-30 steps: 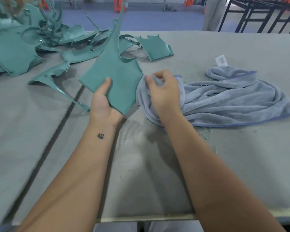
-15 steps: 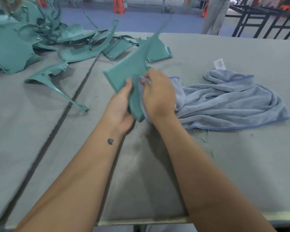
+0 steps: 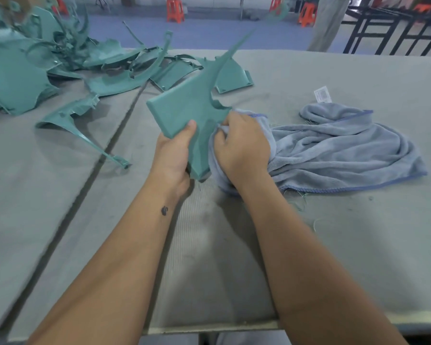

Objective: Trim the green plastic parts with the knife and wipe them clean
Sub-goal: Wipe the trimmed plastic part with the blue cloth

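My left hand point(image 3: 173, 150) grips a green plastic part point(image 3: 184, 108) by its lower edge, thumb on top, and holds it tilted above the table. The part has a flat body and a long thin spike that points up and to the right. My right hand point(image 3: 241, 145) clutches a bunched end of the grey-blue towel point(image 3: 339, 143) and presses it against the part's right side. The rest of the towel lies crumpled on the table to the right. No knife is in view.
A heap of green plastic parts point(image 3: 35, 63) covers the table's far left, with a loose curved one point(image 3: 80, 125) nearer me. The grey felt table point(image 3: 334, 232) has a dark seam running diagonally on the left. Orange stools and a standing person are beyond the far edge.
The left hand has swung the green part from upright to a tilt toward the right. The right hand brought the towel end against it and rubs along its side.
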`<state>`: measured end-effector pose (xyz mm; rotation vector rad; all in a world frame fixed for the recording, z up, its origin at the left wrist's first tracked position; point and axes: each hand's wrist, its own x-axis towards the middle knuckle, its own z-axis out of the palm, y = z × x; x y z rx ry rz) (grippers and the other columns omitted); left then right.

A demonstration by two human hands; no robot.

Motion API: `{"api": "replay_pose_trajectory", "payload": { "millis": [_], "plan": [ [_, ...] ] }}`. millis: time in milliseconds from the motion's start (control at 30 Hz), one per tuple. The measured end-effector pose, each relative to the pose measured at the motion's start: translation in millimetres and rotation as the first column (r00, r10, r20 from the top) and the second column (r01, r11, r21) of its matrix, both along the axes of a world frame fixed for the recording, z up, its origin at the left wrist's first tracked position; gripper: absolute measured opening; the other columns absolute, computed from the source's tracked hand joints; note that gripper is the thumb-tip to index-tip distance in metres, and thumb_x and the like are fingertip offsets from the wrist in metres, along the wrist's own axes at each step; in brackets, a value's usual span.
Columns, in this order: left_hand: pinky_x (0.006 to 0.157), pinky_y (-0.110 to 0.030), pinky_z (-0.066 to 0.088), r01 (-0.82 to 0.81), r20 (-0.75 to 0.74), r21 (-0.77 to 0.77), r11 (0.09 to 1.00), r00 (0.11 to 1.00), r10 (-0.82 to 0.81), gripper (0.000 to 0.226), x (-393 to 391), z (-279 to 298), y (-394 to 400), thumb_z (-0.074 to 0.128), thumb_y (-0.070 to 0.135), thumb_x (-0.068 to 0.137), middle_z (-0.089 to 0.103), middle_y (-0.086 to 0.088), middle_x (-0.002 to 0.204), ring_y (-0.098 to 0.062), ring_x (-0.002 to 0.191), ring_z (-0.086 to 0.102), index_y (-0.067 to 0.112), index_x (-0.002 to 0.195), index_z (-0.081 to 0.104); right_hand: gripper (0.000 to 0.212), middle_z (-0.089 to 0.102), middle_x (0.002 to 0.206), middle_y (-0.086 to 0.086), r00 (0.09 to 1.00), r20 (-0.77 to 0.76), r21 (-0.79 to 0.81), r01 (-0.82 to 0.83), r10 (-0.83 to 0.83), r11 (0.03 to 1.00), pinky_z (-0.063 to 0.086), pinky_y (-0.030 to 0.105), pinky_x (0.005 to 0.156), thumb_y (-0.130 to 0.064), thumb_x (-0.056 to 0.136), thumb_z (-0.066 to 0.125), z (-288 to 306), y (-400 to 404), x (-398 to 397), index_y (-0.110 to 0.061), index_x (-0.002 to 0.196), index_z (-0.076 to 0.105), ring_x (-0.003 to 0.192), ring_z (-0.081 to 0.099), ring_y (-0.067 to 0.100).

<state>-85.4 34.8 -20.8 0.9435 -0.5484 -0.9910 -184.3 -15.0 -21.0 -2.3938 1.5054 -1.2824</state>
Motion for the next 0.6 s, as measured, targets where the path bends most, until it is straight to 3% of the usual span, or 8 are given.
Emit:
{"api": "replay_pose_trajectory", "payload": {
  "millis": [133,233,367,467,533,600],
  "plan": [
    [0.071,-0.038,0.059,0.066,0.126,0.022,0.998,0.99,-0.068,0.025,-6.5,-1.3,3.7,0.058,0.007,0.093,0.076,-0.005,0.092,-0.024,0.084,0.073,0.02,0.082,0.077,0.019,0.059,0.108,0.01,0.983,0.036,0.016,0.179,-0.18,0.984,0.034,0.038,0.079,-0.018,0.091,0.045,3.5,-6.3,-8.1,-0.009,0.104,0.057,0.103,0.049,0.031],
    [0.071,-0.039,0.059,0.074,0.161,0.028,0.997,0.984,-0.077,0.028,-3.9,0.2,6.3,0.059,0.006,0.092,0.076,-0.004,0.091,-0.023,0.083,0.074,0.022,0.078,0.078,0.021,0.059,0.109,0.007,0.977,-0.009,0.014,0.212,-0.212,0.977,0.031,0.033,0.078,-0.019,0.093,0.042,2.3,-5.0,-8.1,-0.011,0.108,0.055,0.104,0.05,0.027],
    [0.08,-0.04,0.059,0.036,0.249,0.057,0.998,0.967,-0.049,0.024,-1.3,0.2,7.9,0.056,0.01,0.095,0.076,-0.001,0.09,-0.02,0.085,0.073,0.022,0.085,0.074,0.016,0.064,0.094,0.012,0.999,0.045,-0.021,0.014,-0.013,1.0,0.028,0.033,0.07,-0.019,0.093,0.05,0.8,5.8,-0.9,-0.005,0.093,0.058,0.089,0.055,0.031],
    [0.07,-0.033,0.06,0.056,0.22,0.08,0.995,0.973,-0.072,0.019,-3.5,1.6,8.3,0.054,0.02,0.099,0.076,0.002,0.087,-0.016,0.081,0.073,0.022,0.091,0.071,0.011,0.061,0.084,0.014,0.989,0.086,-0.125,-0.11,0.121,0.986,0.035,0.037,0.07,-0.011,0.089,0.057,3.5,10.7,0.5,-0.002,0.083,0.058,0.081,0.055,0.033],
    [0.068,-0.032,0.059,0.085,0.244,0.094,0.992,0.964,-0.106,0.017,-7.0,1.8,8.2,0.055,0.023,0.099,0.076,0.002,0.087,-0.016,0.082,0.073,0.022,0.093,0.071,0.01,0.059,0.083,0.015,0.996,0.092,-0.214,0.007,0.013,0.977,0.033,0.038,0.069,-0.011,0.087,0.057,5.0,4.9,-4.5,-0.003,0.082,0.059,0.079,0.054,0.033],
    [0.074,-0.035,0.058,0.09,0.3,0.112,0.99,0.946,-0.12,0.016,-11.9,1.9,8.7,0.057,0.022,0.098,0.076,0.004,0.086,-0.015,0.082,0.073,0.022,0.09,0.071,0.014,0.059,0.088,0.015,0.987,0.128,-0.192,0.118,-0.094,0.974,0.034,0.039,0.069,-0.017,0.09,0.052,5.3,-1.5,-8.7,-0.004,0.086,0.058,0.083,0.053,0.034]
  ]
}}
